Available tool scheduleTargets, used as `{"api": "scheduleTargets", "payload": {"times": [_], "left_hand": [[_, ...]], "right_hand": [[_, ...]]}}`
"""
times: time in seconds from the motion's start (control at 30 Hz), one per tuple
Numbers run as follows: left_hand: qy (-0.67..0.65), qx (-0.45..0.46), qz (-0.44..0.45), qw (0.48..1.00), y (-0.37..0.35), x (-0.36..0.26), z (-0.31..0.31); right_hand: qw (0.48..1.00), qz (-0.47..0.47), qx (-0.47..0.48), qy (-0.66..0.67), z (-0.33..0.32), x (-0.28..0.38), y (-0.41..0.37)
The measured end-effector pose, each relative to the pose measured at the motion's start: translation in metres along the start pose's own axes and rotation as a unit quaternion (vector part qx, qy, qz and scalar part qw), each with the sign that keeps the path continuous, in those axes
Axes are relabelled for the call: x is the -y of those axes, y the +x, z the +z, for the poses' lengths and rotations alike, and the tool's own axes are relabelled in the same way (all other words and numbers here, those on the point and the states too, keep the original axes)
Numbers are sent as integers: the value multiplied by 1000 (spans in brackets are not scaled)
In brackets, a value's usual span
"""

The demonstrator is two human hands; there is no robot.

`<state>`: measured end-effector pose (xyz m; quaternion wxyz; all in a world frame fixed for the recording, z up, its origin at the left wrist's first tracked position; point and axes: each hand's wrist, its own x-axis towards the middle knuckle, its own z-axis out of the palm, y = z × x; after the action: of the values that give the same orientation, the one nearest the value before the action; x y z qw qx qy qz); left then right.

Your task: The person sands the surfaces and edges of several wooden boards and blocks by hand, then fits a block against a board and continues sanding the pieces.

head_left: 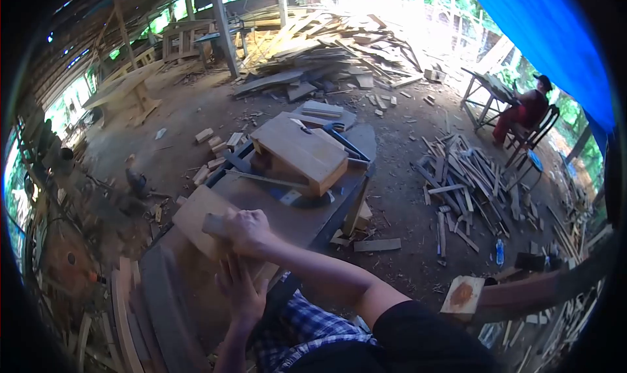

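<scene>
A flat, pale wooden board (pixel 194 217) lies on the workbench (pixel 313 228) in front of me. My right hand (pixel 248 232) is closed around a small grey-brown block (pixel 214 225), held against the top of the board. Blur hides the block's exact kind. Close below, my left hand (pixel 240 289) rests at the near side of the board with its fingers stretched out and the thumb apart. Beyond my hands, a box-like wooden piece (pixel 304 149) sits on the bench beside a blue-and-black tool (pixel 346 140).
Curved wooden pieces (pixel 160 301) stand at the left. Scrap sticks (pixel 467 190) are heaped on the ground to the right, and a large plank pile (pixel 326 63) lies at the back. A seated person (pixel 526 115) is at a small table at the far right. A bottle (pixel 500 252) stands on the ground.
</scene>
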<state>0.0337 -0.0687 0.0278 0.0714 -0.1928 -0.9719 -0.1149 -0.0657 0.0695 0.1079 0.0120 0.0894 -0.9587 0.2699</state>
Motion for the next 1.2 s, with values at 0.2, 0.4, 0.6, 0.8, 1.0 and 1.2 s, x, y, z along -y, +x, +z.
{"api": "scheduleTargets", "payload": {"times": [0.2, 0.4, 0.6, 0.8, 1.0, 1.2], "left_hand": [[32, 13, 30, 999, -22, -23, 4], [8, 17, 49, 999, -30, -30, -8], [-569, -16, -167, 805, -8, 21, -11], [-666, -107, -190, 713, 14, 47, 5], [-740, -42, -200, 641, 35, 31, 7], [-830, 5, -101, 549, 24, -3, 5]], "right_hand": [[1000, 8, 8, -12, -6, 5, -5], [1000, 2, 4, -26, 0, 2, -1], [999, 19, -6, -43, 4, -2, 5], [999, 28, -27, 14, -8, -9, -6], [974, 89, -53, 201, -16, -37, -46], [915, 68, -81, 390, -7, -47, -90]]}}
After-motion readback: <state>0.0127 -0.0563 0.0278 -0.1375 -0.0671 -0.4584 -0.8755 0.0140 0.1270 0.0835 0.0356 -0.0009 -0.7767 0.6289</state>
